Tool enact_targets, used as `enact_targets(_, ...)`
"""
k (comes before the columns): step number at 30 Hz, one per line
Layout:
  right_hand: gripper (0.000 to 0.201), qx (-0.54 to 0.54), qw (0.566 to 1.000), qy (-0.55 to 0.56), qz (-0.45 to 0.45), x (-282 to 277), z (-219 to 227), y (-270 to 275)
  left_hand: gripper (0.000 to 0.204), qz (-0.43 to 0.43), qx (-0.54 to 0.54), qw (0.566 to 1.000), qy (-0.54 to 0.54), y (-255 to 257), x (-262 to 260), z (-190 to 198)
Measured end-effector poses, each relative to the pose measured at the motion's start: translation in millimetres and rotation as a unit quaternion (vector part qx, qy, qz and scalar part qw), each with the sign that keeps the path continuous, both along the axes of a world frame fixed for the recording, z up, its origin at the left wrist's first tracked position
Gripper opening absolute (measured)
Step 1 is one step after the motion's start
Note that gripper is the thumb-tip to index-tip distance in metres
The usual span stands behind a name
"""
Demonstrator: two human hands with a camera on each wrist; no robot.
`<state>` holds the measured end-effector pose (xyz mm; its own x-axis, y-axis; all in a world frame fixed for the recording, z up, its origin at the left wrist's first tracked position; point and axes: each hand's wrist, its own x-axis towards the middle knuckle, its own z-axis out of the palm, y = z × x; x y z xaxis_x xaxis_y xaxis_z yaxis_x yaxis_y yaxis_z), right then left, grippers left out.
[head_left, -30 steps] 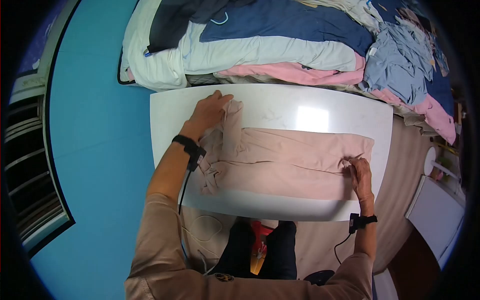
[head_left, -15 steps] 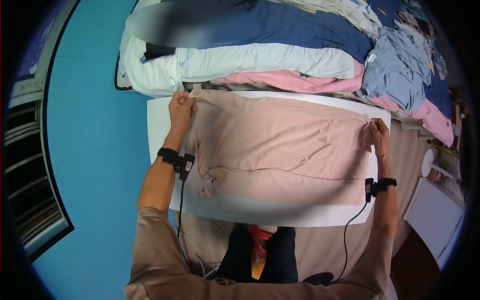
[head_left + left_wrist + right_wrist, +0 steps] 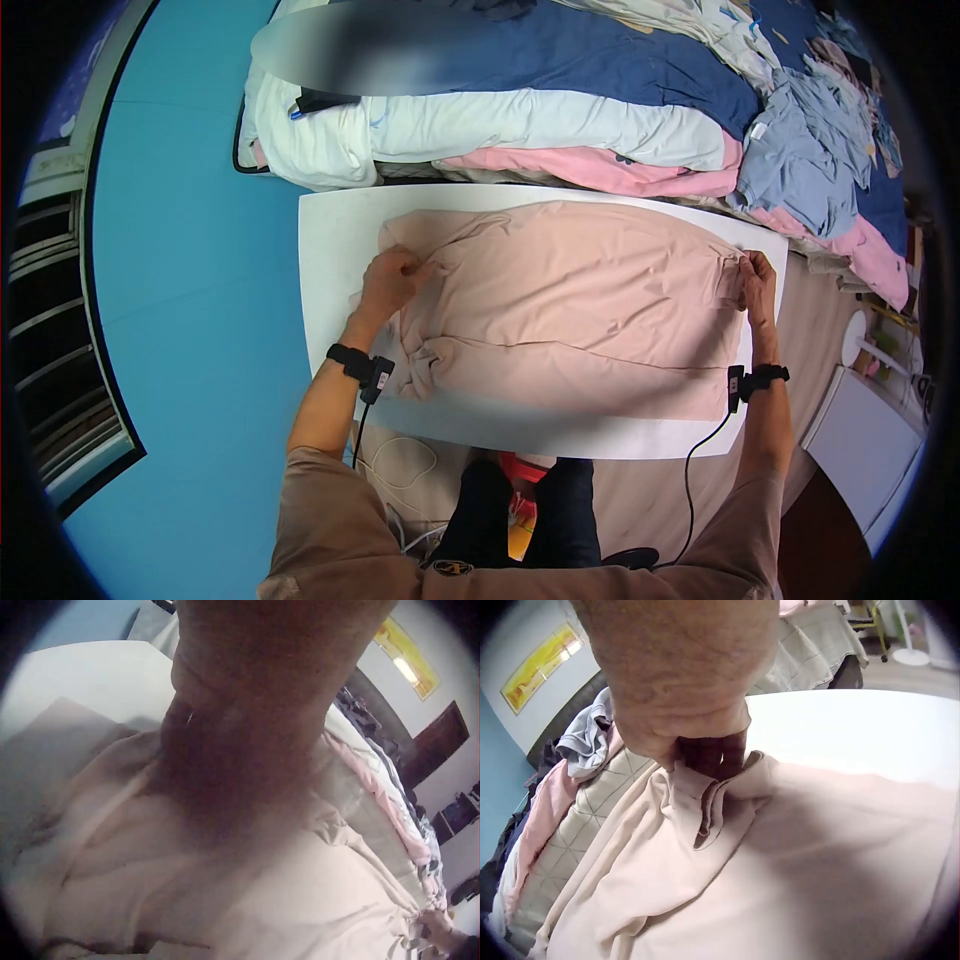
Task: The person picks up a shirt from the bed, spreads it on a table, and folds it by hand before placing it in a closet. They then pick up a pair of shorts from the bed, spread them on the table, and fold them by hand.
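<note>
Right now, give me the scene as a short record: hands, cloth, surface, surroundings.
left_hand: left hand at the cloth's left part; grip unclear, fingers dark and blurred in its wrist view
right_hand: right hand pinches the cloth's far right corner
cloth: pale pink cloth, spread out, wrinkled, bunched at its near left corner
surface: white table, bare along its left side
beyond_table: white fabric, pink fabric, crumpled blue-grey garment at right
</note>
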<state>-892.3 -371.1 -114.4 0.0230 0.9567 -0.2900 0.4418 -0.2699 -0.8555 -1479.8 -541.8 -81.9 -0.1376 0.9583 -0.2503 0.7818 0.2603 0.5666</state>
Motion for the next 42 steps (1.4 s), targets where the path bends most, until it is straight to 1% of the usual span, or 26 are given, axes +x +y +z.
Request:
enact_targets(1, 0.014, -0.002, 1.0, -0.006, -0.005, 2, -1, -2, 0.007, 0.0, 0.0, 1.0, -0.002, -2, 1, -4)
enact_targets(3, 0.014, -0.025, 1.0, -0.011, -0.011, 0, 10, -5, 0.018, 0.002, -0.023, 0.978, 0.209, -3, 6, -6)
enact_targets(4, 0.014, -0.046, 0.999, -0.012, -0.019, -5, 18, -7, 0.018, 0.001, -0.024, 0.978, 0.207, 1, 10, 1)
enact_targets(6, 0.014, -0.043, 0.999, -0.014, -0.015, -9, 23, -9, 0.026, 0.008, 0.19, 0.96, 0.203, 16, 15, 15)
enact_targets(7, 0.014, -0.037, 0.999, -0.014, -0.009, -11, 24, -8, 0.026, 0.007, 0.19, 0.96, 0.203, 25, 19, 18)
enact_targets(8, 0.014, -0.037, 0.999, -0.013, -0.009, -8, 18, -7, 0.027, -0.037, 0.21, 0.959, 0.186, 36, 24, 19)
enact_targets(9, 0.015, -0.002, 1.0, -0.011, 0.0, -3, 9, -5, 0.028, -0.083, 0.23, 0.955, 0.169, 46, 26, 19)
enact_targets(10, 0.016, 0.033, 0.999, -0.009, 0.008, -3, 5, -4, 0.028, -0.085, 0.23, 0.955, 0.169, 53, 23, 13)
enact_targets(11, 0.016, 0.032, 0.999, -0.009, 0.004, -1, 0, -1, 0.025, -0.131, 0.211, 0.955, 0.161, 59, 23, 3)
enact_targets(12, 0.016, 0.069, 0.997, -0.013, 0.018, -2, 0, 0, 0.023, -0.178, 0.189, 0.954, 0.15, 64, 25, -6)
enact_targets(13, 0.016, 0.104, 0.994, -0.02, 0.031, -5, 6, -2, 0.023, -0.185, 0.187, 0.954, 0.14, 69, 25, -12)
enact_targets(15, 0.015, 0.058, 0.998, 0.016, 0.02, -5, 21, -9, 0.019, -0.166, 0.048, 0.974, 0.148, 79, 20, -20)
enact_targets(16, 0.016, 0.069, 0.997, 0.019, 0.03, -6, 30, -15, 0.015, -0.187, 0.106, 0.964, 0.154, 82, 20, -16)
enact_targets(17, 0.017, 0.079, 0.996, 0.023, 0.041, -8, 41, -21, 0.015, -0.193, 0.106, 0.965, 0.145, 81, 20, -10)
enact_targets(19, 0.017, 0.065, 0.996, -0.039, 0.053, -7, 71, -43, 0.014, -0.167, 0.156, 0.963, 0.143, 71, 27, 21)
enact_targets(21, 0.011, 0.145, 0.975, -0.131, 0.108, 0, 93, -73, 0.012, -0.159, 0.209, 0.952, 0.157, 45, 34, 48)
enact_targets(22, 0.011, 0.143, 0.975, -0.132, 0.103, 5, 102, -89, 0.013, -0.155, 0.19, 0.955, 0.165, 27, 36, 56)
enact_targets(23, 0.009, 0.177, 0.958, -0.175, 0.145, 12, 110, -106, 0.014, -0.152, 0.173, 0.957, 0.175, 8, 38, 62)
enact_targets(24, 0.011, 0.208, 0.935, -0.218, 0.187, 17, 116, -123, 0.016, -0.157, 0.142, 0.96, 0.182, -12, 41, 65)
enact_targets(26, 0.014, 0.197, 0.932, -0.232, 0.196, 27, 114, -155, 0.021, -0.179, 0.11, 0.96, 0.184, -51, 43, 55)
enact_targets(29, 0.019, 0.15, 0.93, -0.273, 0.195, 43, 78, -202, 0.025, -0.214, 0.104, 0.956, 0.169, -95, 48, 19)
enact_targets(32, 0.018, 0.138, 0.926, -0.289, 0.199, 46, 53, -219, 0.027, -0.224, 0.085, 0.956, 0.166, -110, 55, 1)
enact_targets(34, 0.018, 0.15, 0.924, -0.291, 0.195, 39, 51, -219, 0.026, -0.222, 0.069, 0.957, 0.173, -116, 58, 6)
enact_targets(36, 0.019, 0.152, 0.925, -0.288, 0.194, 37, 58, -216, 0.024, -0.177, 0.061, 0.969, 0.16, -112, 60, 18)
enact_targets(40, 0.023, 0.172, 0.918, -0.299, 0.195, 44, 90, -220, 0.02, -0.187, 0.108, 0.963, 0.16, -119, 67, 50)
enact_targets(42, 0.023, 0.171, 0.917, -0.309, 0.186, 49, 100, -229, 0.02, -0.216, 0.086, 0.956, 0.177, -127, 74, 56)
